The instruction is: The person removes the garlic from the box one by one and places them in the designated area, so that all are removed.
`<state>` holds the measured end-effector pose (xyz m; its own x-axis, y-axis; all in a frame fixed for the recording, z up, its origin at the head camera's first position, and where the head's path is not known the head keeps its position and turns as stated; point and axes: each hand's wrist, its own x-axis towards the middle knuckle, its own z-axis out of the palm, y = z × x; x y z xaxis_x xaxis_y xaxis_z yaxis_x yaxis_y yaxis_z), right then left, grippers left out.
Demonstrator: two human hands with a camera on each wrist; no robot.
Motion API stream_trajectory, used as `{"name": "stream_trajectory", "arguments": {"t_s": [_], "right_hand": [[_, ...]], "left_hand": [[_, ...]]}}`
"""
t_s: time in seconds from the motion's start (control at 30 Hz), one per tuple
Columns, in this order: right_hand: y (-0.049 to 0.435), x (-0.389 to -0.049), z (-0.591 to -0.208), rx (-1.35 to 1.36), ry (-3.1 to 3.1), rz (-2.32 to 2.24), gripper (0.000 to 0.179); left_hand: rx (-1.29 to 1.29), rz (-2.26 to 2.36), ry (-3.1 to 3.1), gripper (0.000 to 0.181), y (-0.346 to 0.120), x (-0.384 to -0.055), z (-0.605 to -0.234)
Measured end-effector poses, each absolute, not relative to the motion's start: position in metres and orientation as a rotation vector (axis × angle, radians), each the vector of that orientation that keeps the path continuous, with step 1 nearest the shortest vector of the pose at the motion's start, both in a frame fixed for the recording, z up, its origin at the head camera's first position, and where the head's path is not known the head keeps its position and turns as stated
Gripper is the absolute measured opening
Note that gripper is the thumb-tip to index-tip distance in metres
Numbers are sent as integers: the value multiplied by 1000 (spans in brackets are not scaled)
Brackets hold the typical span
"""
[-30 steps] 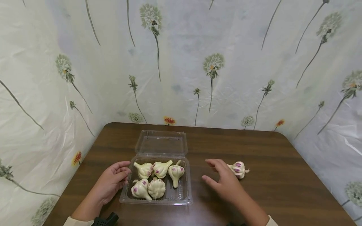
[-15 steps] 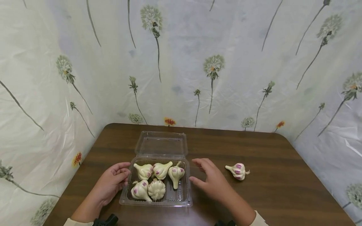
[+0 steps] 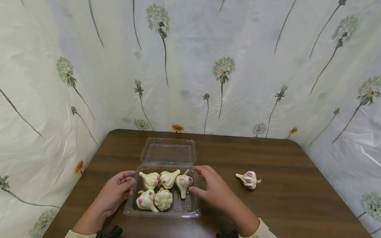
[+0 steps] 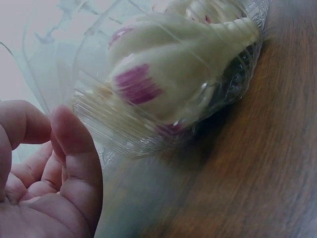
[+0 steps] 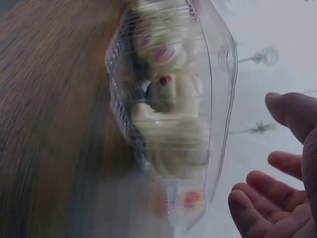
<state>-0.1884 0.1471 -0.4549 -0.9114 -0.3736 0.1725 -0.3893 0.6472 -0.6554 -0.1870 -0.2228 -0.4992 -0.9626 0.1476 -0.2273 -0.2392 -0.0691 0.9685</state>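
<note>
A clear plastic clamshell box (image 3: pixel 162 215) sits on the table with its lid (image 3: pixel 168 151) folded back. Several white garlic bulbs (image 3: pixel 183 181) with purple marks fill most of it, in two rows. At the box's left edge, my left hand (image 3: pixel 114 193) pinches the rim between thumb and index finger; the left wrist view shows the fingertips meeting there beside a garlic bulb (image 4: pixel 168 64). My right hand (image 3: pixel 212 190) reaches over the right edge, thumb and fingers apart. From the right wrist, these loosely spread fingers (image 5: pixel 267 191) appear beside the rim, holding nothing.
One more garlic bulb (image 3: pixel 249 179) lies alone on the brown wooden table (image 3: pixel 285 172), right of my right hand. A pale curtain (image 3: pixel 190 66) printed with dandelions stands behind the table and along both sides.
My right hand has moved left, away from the lone garlic bulb, to the box's right edge. My left hand and the garlic bulbs have kept their places.
</note>
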Motion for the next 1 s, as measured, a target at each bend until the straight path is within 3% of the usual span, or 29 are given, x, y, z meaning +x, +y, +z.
{"name": "stream_trajectory", "arguments": {"t_s": [1.0], "right_hand": [[108,-195,-448,813,-2985,967,67]], "left_hand": [[-77,2130,1916,49,-222,-186,-498]]}}
